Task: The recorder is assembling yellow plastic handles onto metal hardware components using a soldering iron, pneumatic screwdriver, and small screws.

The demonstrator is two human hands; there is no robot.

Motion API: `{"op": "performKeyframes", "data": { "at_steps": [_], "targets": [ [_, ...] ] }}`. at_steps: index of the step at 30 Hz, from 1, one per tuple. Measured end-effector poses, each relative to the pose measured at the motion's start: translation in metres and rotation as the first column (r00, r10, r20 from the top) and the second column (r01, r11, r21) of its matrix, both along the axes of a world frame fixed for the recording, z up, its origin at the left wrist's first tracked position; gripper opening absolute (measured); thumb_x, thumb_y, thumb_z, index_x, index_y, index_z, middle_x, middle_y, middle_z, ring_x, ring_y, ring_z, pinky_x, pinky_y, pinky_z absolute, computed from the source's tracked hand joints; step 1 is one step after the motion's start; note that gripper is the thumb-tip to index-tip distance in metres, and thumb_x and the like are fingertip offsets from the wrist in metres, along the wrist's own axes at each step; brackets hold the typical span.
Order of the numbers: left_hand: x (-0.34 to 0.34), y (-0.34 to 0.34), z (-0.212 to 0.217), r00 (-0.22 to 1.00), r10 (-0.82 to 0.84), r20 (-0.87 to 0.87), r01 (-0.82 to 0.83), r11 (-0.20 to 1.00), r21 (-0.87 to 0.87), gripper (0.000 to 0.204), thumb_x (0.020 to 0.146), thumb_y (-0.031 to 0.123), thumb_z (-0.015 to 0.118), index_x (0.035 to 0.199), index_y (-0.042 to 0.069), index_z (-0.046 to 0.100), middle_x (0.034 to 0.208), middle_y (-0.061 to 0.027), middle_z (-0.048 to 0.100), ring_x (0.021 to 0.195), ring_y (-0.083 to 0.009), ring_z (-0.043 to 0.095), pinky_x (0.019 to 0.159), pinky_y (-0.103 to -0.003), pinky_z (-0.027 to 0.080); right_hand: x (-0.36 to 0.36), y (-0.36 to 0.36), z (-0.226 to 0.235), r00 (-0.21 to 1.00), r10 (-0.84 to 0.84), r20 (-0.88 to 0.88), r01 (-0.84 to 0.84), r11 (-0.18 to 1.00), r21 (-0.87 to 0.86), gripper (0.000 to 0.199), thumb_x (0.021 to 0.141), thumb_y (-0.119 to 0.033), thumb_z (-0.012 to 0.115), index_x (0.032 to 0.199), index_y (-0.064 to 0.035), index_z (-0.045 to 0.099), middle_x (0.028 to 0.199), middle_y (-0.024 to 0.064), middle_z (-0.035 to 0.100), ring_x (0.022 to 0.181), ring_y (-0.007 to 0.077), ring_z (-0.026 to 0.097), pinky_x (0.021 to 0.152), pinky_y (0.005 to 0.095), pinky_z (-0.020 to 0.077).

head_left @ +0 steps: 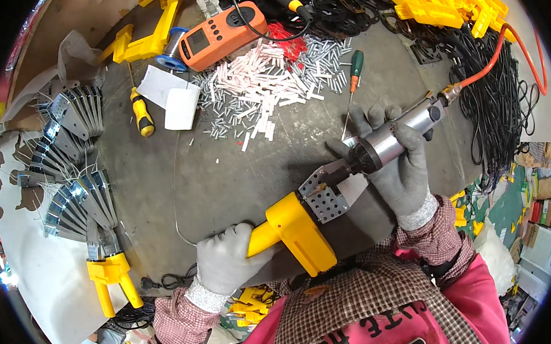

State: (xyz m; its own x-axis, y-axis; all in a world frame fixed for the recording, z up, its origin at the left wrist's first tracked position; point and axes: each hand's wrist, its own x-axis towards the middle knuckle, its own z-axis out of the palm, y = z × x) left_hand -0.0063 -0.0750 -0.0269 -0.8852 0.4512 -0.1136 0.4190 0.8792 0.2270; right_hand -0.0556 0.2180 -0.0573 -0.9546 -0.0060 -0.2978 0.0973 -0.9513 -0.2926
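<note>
My left hand point(224, 258), in a grey glove, is closed round the handle of a yellow plastic housing point(297, 230). Perforated metal plates point(327, 205) stick out of the housing's far end. The gloved right hand point(403, 180) grips a silver air screwdriver point(402, 136) lying slantwise across the palm, fingers partly behind it. Its dark nose points at the perforated plates and overlaps them; whether the bit touches a screw is hidden. An orange air hose point(492, 58) joins the driver's rear end.
White and pink sleeves point(253, 72) and loose screws point(215, 116) are heaped at the far middle, beside an orange meter point(220, 36). Green point(356, 69) and yellow point(141, 114) screwdrivers lie nearby. Metal plate assemblies point(78, 203) stand left; black cords point(489, 108) and yellow parts point(445, 1) fill the right.
</note>
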Motion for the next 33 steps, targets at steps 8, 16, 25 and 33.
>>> {"op": "performKeyframes", "data": {
  "at_steps": [8,16,25,33],
  "targets": [
    [0.001,0.002,0.002,0.998,0.041,0.042,-0.04,0.999,-0.01,0.044,0.067,0.043,0.085,0.086,0.01,0.063,0.063,-0.0088,0.063,0.055,-0.0287,0.066,0.052,-0.04,0.053,0.021,0.01,0.003,0.997,0.04,-0.073,-0.034,0.996,0.079,0.052,0.093,-0.015,0.06,0.141,-0.0122,0.039,0.153,0.0162,0.037,0.145,0.0337,0.032,0.114,0.0682,0.0264],
    [0.002,0.003,0.002,0.998,0.065,0.021,-0.065,0.998,-0.027,0.046,0.068,0.045,0.085,0.087,0.009,0.064,0.064,-0.0089,0.063,0.056,-0.0274,0.067,0.052,-0.039,0.053,0.034,0.02,0.009,0.991,0.065,-0.118,-0.054,0.994,0.098,0.051,0.093,-0.014,0.059,0.14,-0.0099,0.04,0.153,0.0178,0.037,0.144,0.0351,0.032,0.116,0.0655,0.0262],
    [0.003,0.002,0.002,0.998,0.057,0.04,-0.057,0.998,0.019,0.045,0.068,0.044,0.085,0.087,0.009,0.064,0.063,-0.0098,0.063,0.056,-0.0279,0.067,0.052,-0.039,0.053,0.034,0.019,0.009,0.994,0.071,-0.087,-0.065,0.995,0.075,0.049,0.093,-0.013,0.058,0.138,-0.0074,0.04,0.152,0.0197,0.038,0.144,0.0366,0.032,0.117,0.0626,0.026],
    [0.002,0.002,0.0,0.997,0.059,0.049,-0.06,0.998,0.005,0.044,0.068,0.041,0.085,0.089,0.008,0.065,0.065,-0.0109,0.065,0.057,-0.0296,0.068,0.053,-0.039,0.054,0.029,0.017,0.006,0.999,0.03,-0.04,-0.029,0.999,0.047,0.047,0.093,-0.011,0.057,0.137,-0.0055,0.041,0.152,0.0211,0.038,0.144,0.0377,0.033,0.119,0.0602,0.0258]
  ]
}}
